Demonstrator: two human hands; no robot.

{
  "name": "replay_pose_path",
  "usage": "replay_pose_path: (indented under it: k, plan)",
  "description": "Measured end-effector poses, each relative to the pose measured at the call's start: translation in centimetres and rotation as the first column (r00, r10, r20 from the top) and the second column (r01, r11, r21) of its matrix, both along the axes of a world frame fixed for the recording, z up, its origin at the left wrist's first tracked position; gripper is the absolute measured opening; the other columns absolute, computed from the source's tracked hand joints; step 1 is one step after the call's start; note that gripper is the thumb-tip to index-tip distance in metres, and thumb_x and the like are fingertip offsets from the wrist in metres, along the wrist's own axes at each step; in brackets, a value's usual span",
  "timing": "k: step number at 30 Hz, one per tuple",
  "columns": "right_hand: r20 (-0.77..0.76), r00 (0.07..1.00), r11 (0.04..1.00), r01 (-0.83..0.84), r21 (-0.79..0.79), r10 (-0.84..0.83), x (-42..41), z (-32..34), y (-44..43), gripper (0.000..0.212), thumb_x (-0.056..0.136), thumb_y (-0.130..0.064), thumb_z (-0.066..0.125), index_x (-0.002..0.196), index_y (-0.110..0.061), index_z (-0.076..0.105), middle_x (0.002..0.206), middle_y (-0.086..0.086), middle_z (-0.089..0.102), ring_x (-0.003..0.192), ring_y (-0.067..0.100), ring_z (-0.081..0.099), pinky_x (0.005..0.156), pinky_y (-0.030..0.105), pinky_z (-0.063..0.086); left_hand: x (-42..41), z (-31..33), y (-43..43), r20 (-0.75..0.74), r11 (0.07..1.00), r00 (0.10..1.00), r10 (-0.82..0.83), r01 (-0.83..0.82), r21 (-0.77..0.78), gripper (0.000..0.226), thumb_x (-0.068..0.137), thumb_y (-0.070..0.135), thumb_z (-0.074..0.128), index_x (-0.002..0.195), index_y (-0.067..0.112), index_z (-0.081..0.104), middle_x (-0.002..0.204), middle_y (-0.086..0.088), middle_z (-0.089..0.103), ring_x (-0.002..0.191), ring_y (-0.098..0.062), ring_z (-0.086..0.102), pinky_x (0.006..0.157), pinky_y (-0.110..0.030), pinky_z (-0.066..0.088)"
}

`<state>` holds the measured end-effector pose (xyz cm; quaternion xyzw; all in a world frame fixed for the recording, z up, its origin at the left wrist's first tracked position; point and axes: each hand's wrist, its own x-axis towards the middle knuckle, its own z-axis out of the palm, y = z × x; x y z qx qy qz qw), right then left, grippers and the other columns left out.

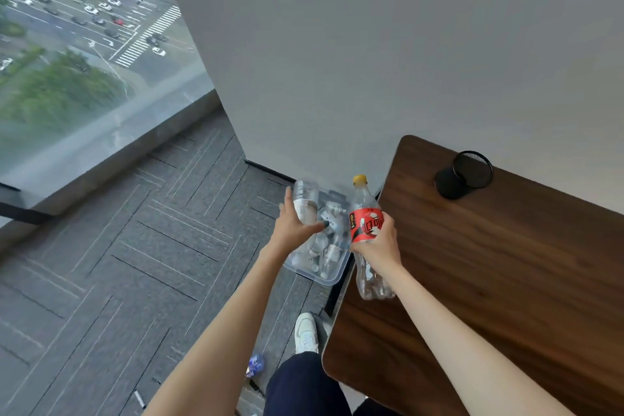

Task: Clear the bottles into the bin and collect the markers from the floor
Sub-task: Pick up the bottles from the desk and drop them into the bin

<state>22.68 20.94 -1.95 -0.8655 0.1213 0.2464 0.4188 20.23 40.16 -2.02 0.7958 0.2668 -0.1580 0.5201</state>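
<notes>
A clear plastic bin (332, 277) stands on the carpet between the wall and the desk, with several empty bottles lying in it. My left hand (293, 224) hovers over the bin with fingers and thumb spread. A blurred clear bottle (305, 202) with a white label is just beyond its palm, between forefinger and thumb. My right hand (378, 241) grips a clear bottle (366, 224) with a red label and yellow cap, held upright over the desk's left edge beside the bin. A marker (139, 398) lies on the floor at the lower left, another dark marker (256, 386) near my leg.
The brown wooden desk (489, 280) fills the right side, with a black mesh pen holder (464, 174) at its back. A crumpled blue-labelled item (255, 365) lies on the carpet by my white shoe (305, 333). A floor-length window runs along the left.
</notes>
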Motion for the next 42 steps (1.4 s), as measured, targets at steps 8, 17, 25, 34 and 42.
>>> replay_pose_path:
  k: [8, 17, 25, 34, 42]
  plan:
    - [-0.05, 0.997, 0.995, 0.057, -0.079, -0.061, 0.1, -1.1, 1.2, 0.102, 0.065, -0.016, 0.083, 0.146, -0.017, 0.021, 0.135, 0.009, 0.036, 0.121, 0.029, 0.048, 0.099, 0.046, 0.047, -2.6, -2.6, 2.6, -0.141, 0.998, 0.988, -0.056, 0.058, 0.015, 0.079, 0.088, 0.031, 0.068, 0.151, 0.011, 0.025, 0.152, -0.012, 0.038, 0.139, -0.028, 0.037, 0.107, -0.037, 0.034]
    - [-0.122, 0.99, 0.995, 0.055, -0.084, -0.065, 1.4, -1.9, 3.8, 0.096, 0.065, -0.023, 0.082, 0.142, -0.011, 0.026, 0.133, 0.01, 0.042, 0.117, 0.029, 0.051, 0.097, 0.049, 0.049, -3.2, -3.1, 4.3, -0.129, 0.999, 0.992, -0.015, 0.019, 0.035, 0.04, 0.091, 0.027, 0.062, 0.128, 0.012, 0.056, 0.127, -0.014, 0.061, 0.116, -0.026, 0.059, 0.094, -0.038, 0.048]
    - [-0.03, 1.0, 0.994, -0.007, -0.11, 0.004, 5.1, -0.8, 6.2, 0.105, 0.075, -0.038, 0.076, 0.153, -0.009, 0.013, 0.157, 0.01, 0.024, 0.145, 0.028, 0.024, 0.117, 0.044, 0.027, -2.5, -2.7, 4.9, -0.075, 0.996, 0.997, -0.035, 0.041, 0.079, 0.03, 0.093, 0.023, 0.06, 0.119, 0.009, 0.062, 0.115, -0.009, 0.067, 0.103, -0.02, 0.064, 0.083, -0.028, 0.049]
    - [-0.014, 1.0, 0.993, -0.025, -0.112, 0.024, 2.0, -1.3, 3.5, 0.036, 0.089, -0.017, 0.06, 0.123, -0.01, 0.052, 0.131, 0.007, 0.049, 0.116, 0.022, 0.054, 0.092, 0.032, 0.045, -2.2, -2.7, 3.3, -0.086, 0.996, 0.994, -0.075, 0.079, 0.044, 0.021, 0.091, 0.016, 0.058, 0.109, 0.012, 0.067, 0.101, -0.005, 0.067, 0.098, -0.02, 0.064, 0.081, -0.03, 0.049]
    - [0.006, 0.994, 0.993, 0.113, -0.019, -0.113, 0.2, -1.6, -0.2, 0.019, 0.089, -0.009, 0.055, 0.102, -0.014, 0.066, 0.106, 0.003, 0.067, 0.102, 0.021, 0.063, 0.091, 0.04, 0.052, -0.2, -0.8, -0.7, 0.005, 0.989, 0.989, -0.147, 0.147, 0.002, 0.019, 0.091, 0.01, 0.055, 0.105, 0.012, 0.068, 0.098, -0.006, 0.068, 0.089, -0.02, 0.067, 0.077, -0.034, 0.053]
